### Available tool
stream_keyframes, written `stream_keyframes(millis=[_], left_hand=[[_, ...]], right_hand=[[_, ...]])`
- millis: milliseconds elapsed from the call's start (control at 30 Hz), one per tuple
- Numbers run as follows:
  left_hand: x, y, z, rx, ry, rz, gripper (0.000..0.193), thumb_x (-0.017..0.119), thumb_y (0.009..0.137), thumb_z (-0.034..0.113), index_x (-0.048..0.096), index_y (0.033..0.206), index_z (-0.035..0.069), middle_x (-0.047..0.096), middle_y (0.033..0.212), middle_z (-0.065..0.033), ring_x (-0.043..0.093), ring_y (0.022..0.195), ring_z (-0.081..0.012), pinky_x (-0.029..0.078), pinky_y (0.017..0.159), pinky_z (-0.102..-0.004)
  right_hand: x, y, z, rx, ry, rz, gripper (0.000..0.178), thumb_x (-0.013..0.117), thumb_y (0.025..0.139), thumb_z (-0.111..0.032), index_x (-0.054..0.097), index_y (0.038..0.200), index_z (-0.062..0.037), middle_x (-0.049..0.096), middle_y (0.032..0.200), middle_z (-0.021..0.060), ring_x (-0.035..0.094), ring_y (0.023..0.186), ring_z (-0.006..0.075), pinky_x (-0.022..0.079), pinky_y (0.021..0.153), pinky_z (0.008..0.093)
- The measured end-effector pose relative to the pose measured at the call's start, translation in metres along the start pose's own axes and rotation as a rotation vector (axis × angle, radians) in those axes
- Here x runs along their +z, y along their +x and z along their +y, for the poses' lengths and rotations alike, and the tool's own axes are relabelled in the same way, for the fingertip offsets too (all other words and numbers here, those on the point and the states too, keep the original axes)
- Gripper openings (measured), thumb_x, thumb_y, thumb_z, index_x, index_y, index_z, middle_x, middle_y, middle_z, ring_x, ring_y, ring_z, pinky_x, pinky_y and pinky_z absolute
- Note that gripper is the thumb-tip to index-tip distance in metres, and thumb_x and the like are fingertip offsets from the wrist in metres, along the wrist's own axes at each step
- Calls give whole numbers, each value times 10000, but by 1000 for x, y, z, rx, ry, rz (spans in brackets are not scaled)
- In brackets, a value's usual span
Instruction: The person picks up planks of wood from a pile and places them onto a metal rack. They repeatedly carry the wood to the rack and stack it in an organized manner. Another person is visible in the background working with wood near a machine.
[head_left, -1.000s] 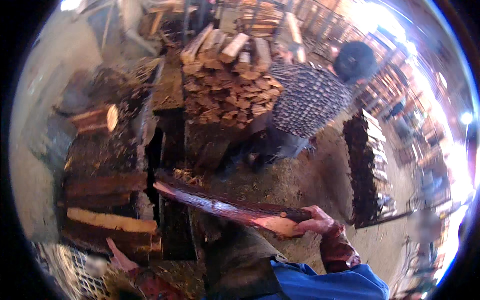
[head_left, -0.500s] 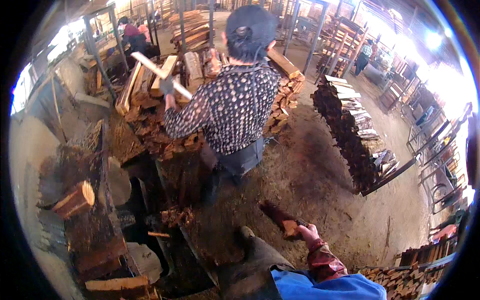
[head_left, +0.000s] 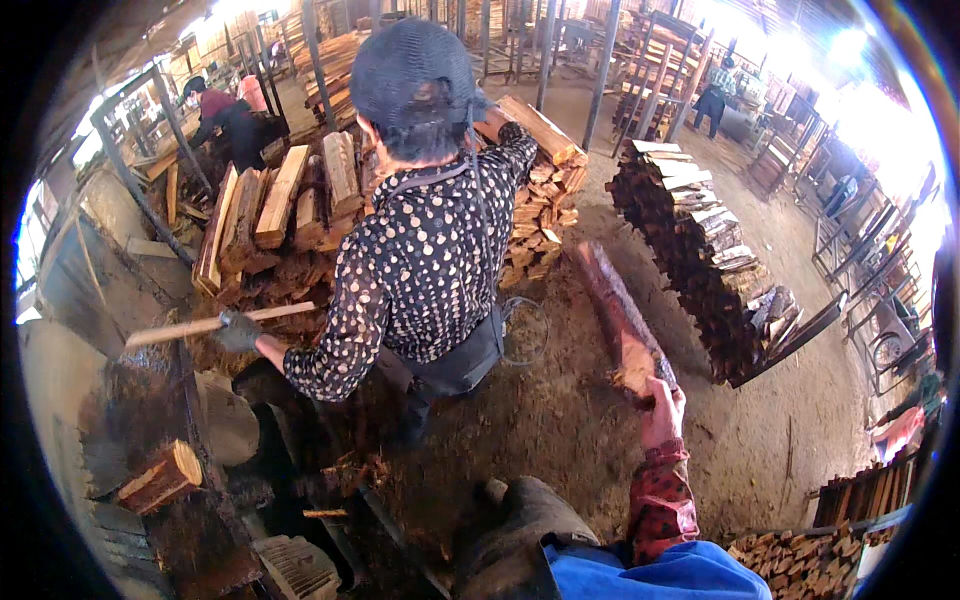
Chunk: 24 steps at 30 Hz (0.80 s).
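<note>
My right hand, in a red patterned sleeve, is closed around the near end of a long split piece of firewood with bark along its edge. The wood is held out ahead over the dirt floor, its far end pointing away. My left hand is out of the picture. Just ahead on the left stands a co-worker in a dark spotted shirt and cap. Their gloved left hand grips a thin wood strip, while their right arm reaches over the stacked split wood.
At the left is a dark machine bed with a short wood block on it. A long row of stacked firewood runs along the right. More cut wood lies at the lower right. Two other people are farther back.
My right hand has raised the firewood up and forward. The co-worker has lowered the thin strip toward the machine side and stretched the right arm to the stack.
</note>
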<state>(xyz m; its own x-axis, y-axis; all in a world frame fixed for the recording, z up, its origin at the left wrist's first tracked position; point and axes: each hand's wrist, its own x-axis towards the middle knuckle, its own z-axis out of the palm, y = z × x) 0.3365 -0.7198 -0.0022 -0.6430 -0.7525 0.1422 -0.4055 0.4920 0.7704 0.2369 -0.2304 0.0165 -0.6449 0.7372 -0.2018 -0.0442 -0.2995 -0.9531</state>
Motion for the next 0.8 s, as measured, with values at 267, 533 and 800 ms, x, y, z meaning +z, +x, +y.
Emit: stream_keyframes(millis=[267,533,800], left_hand=[[35,4,35,-35,19,-79,864,654,782,357,213,1457,48,218,1482,-157,290,1321,-315,322,1099,-480],[47,8,43,-87,66,-103,876,664,786,368,206,1463,51,203,1490,-166,263,1336,-325,315,1104,-495],[31,8,37,-109,95,-112,890,674,790,379,199,1468,54,187,1498,-175,236,1351,-334,308,1110,-510]], right_hand=[[48,50,-45,-87,146,-37,262,699,806,-156,524,986,-83,590,911,6,567,796,99,466,668,264],[91,106,-65,-708,-458,-190,329,647,777,-43,600,1096,-109,611,1042,42,542,977,200,444,866,374],[315,265,-137,-225,232,-602,251,699,855,-164,621,1033,-4,644,1002,80,640,801,190,570,729,332]])
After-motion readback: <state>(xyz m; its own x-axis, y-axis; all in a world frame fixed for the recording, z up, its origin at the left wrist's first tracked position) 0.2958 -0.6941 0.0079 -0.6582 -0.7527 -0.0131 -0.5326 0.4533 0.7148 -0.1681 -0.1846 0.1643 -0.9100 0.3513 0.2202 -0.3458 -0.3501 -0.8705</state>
